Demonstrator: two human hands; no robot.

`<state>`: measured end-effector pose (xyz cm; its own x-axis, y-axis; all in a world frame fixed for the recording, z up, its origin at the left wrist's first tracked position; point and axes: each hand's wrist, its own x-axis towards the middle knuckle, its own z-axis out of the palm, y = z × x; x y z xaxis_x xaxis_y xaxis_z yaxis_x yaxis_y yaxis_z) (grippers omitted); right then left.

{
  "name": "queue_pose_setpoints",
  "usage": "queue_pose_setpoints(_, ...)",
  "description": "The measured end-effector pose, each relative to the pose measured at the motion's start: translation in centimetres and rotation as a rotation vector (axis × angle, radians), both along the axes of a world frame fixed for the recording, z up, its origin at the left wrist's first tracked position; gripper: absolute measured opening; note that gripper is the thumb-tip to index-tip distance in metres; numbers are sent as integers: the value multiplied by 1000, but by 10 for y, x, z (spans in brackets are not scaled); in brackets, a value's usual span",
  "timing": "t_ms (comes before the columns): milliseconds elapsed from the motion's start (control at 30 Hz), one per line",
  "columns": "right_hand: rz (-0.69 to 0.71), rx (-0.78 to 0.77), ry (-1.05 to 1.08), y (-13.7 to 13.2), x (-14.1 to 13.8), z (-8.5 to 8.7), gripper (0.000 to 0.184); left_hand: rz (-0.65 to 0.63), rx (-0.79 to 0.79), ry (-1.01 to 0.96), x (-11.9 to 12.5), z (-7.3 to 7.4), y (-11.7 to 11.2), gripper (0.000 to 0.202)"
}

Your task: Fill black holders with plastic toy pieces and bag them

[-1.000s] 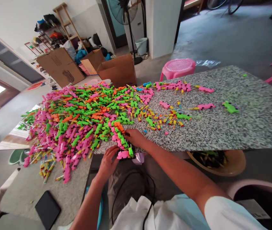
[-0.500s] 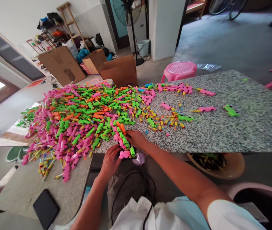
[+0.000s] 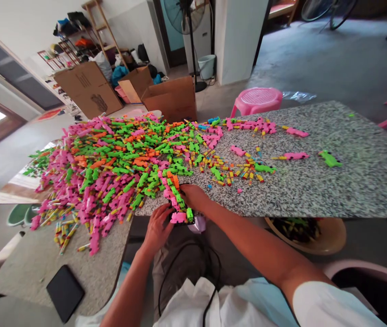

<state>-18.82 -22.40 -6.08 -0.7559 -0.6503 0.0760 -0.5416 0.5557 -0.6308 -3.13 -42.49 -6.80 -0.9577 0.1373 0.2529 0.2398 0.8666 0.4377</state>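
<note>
A large heap of pink, green and orange plastic toy pieces covers the left half of a speckled granite table. A short row of these pieces is lined up at the table's near edge. My right hand rests curled against the right side of that row. My left hand is just below the edge, its fingers closed around the row's near end, where a pink piece and a green one sit on something dark.
Small yellow-and-red sticks and a few loose pieces are scattered mid-table. A black phone lies at the near left. A bowl of pieces sits under the table. Cardboard boxes, a pink stool and a fan stand behind.
Both hands have stayed at the row of pieces with only slight shifts. The camera has tilted a little, so the scene sits slightly lower and to the right.
</note>
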Motion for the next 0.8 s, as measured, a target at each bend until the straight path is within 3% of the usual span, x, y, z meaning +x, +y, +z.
queue_pose_setpoints(200, -27, 13, -62, -4, 3, 10, 27, -2, 23, 31, 0, -2, 1, 38)
queue_pose_setpoints(333, 33, 17, -97, 8, -8, 20, 23, -6, 27, 32, 2, -2, 1, 37)
queue_pose_setpoints(400, -36, 45, -78, 21, -25, 26, 26, -7, 28, 32, 3, -2, 1, 37)
queue_pose_setpoints(567, -385, 212, 12, 35, -90, 42, 35, 16, 28, 56, 3, -5, 4, 36)
queue_pose_setpoints(800, -398, 333, 29, -11, -158, 44, 46, 53, 33, 68, 5, -6, 9, 37)
